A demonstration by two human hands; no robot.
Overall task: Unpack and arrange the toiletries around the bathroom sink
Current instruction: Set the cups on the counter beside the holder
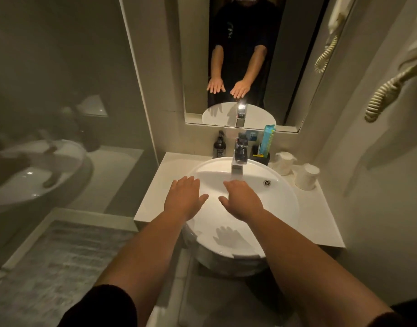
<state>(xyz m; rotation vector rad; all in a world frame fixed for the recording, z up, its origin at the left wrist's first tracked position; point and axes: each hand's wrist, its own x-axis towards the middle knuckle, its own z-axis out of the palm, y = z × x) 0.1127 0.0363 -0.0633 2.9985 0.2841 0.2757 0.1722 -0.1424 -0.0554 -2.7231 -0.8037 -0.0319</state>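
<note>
My left hand (184,197) and my right hand (241,199) hover side by side over the white round sink (283,199), palms down, fingers straight, holding nothing. Behind the basin stands a chrome faucet (240,156). A dark pump bottle (219,143) stands left of the faucet at the wall. Right of the faucet a black holder (261,156) carries a teal and green packet (267,138). Two upturned white cups (306,177) sit on the white counter (155,185) at the right.
A mirror (250,55) above the counter reflects a person's arms and the faucet. A coiled cord (382,93) hangs on the right wall. A glass partition (61,102) stands at the left, with a grey bath mat (66,267) on the floor.
</note>
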